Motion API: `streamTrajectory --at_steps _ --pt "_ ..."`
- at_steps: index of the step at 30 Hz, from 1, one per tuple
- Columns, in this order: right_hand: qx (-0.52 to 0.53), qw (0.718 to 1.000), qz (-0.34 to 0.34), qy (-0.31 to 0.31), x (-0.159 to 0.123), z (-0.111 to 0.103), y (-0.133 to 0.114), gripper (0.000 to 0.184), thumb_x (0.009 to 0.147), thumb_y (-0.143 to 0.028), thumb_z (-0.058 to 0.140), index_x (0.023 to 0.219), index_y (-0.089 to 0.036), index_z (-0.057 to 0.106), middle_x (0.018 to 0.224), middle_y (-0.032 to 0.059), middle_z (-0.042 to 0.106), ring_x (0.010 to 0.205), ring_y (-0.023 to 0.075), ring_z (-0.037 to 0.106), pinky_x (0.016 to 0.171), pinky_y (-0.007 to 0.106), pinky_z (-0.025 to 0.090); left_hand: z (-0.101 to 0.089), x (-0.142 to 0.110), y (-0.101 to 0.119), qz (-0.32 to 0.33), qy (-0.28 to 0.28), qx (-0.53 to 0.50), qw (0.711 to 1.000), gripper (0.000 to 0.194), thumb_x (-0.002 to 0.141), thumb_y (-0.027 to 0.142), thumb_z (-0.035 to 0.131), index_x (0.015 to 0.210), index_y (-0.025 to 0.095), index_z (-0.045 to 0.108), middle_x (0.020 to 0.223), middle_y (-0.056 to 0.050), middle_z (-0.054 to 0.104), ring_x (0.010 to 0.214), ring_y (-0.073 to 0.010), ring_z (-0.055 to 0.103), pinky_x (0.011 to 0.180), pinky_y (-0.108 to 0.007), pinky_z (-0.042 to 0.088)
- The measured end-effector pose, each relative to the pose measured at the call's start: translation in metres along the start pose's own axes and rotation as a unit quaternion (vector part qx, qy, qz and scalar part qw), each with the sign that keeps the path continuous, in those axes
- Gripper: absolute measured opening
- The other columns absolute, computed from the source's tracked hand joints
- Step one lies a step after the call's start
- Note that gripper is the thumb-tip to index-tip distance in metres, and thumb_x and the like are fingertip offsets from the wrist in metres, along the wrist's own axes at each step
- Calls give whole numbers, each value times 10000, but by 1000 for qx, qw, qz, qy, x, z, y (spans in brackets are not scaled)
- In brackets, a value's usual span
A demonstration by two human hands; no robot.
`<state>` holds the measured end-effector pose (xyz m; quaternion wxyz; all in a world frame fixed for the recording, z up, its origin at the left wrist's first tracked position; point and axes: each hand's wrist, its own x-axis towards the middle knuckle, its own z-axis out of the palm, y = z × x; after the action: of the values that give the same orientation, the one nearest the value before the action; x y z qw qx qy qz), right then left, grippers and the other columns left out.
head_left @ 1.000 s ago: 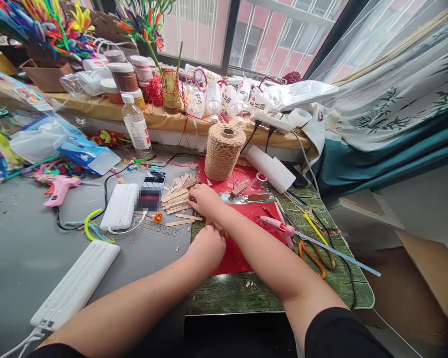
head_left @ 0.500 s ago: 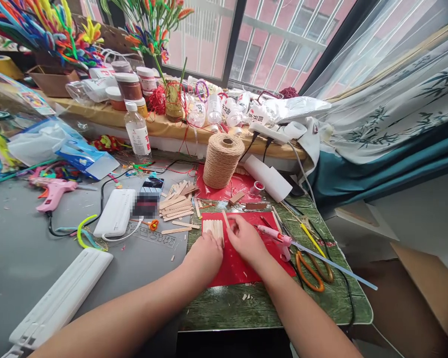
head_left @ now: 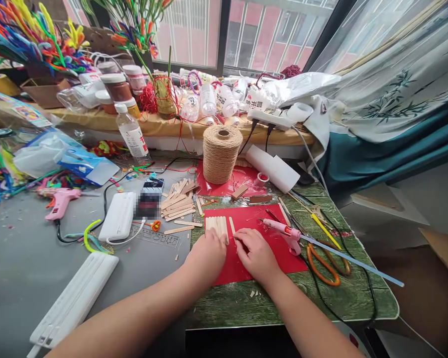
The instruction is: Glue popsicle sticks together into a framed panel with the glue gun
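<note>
On a red sheet (head_left: pixel 276 248) lies a row of wooden craft sticks (head_left: pixel 216 224) set side by side. My left hand (head_left: pixel 208 253) presses its bent fingers onto the near end of that row, covering part of it. Just to the right, my right hand (head_left: pixel 257 253) pinches the lower end of a single craft stick (head_left: pixel 232 225), a small gap apart from the row. A pile of loose craft sticks (head_left: pixel 177 203) lies to the left of the sheet. At the sheet's right side rests a pink glue gun (head_left: pixel 283 228) with a long glue stick in it.
A twine spool (head_left: pixel 221 156) stands behind the sheet. Orange-handled scissors (head_left: pixel 323 266) lie at the right. On the left are a white power bank (head_left: pixel 117 215), a phone (head_left: pixel 149 199), another pink glue gun (head_left: pixel 62 201) and a white power strip (head_left: pixel 74 298). A bottle (head_left: pixel 131 132) stands behind.
My right hand has lowered the single stick, bringing it down beside the row with its upper end turned toward the far side. My left hand stays on the row. The view has shifted slightly.
</note>
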<state>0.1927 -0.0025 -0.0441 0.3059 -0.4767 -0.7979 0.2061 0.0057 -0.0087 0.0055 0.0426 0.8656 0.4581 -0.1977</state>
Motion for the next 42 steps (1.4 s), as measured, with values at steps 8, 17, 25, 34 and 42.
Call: streamTrajectory --at_steps 8,17,25,34,42 --pt "3 999 -24 -35 3 1 -6 336 912 -40 526 1132 -221 703 1178 94 705 1059 268 619 934 439 519 3 1 1 -9 11 1 1000 707 922 211 647 1572 49 422 1487 -377 490 1287 -419 599 933 -450 554" --pt "4 999 -19 -31 2 -1 -6 381 928 -63 520 1222 -234 691 1218 98 697 1087 278 613 953 454 516 5 1 1 -20 32 -3 999 594 958 169 546 1539 61 477 1437 -345 552 1245 -394 616 870 -410 553" --pt "-9 998 -28 -54 3 -4 -6 372 925 -54 524 1192 -242 702 1164 78 720 1028 265 604 938 442 510 4 1 2 -19 33 -5 999 569 982 165 517 1541 66 478 1418 -351 559 1222 -400 638 847 -421 577" --pt "-8 997 -59 -51 1 -2 5 381 899 -52 526 1185 -203 727 1239 100 713 1038 267 603 963 463 522 2 2 1 -13 9 13 1000 592 993 173 484 1574 76 429 1443 -345 537 1247 -397 622 868 -425 571" --pt "-31 996 -55 -62 -1 -9 -4 345 894 -133 616 1214 -226 708 1236 98 711 1051 281 592 971 481 517 6 3 0 -18 51 11 998 532 999 187 473 1520 85 499 1257 -288 632 1115 -352 662 800 -387 559"
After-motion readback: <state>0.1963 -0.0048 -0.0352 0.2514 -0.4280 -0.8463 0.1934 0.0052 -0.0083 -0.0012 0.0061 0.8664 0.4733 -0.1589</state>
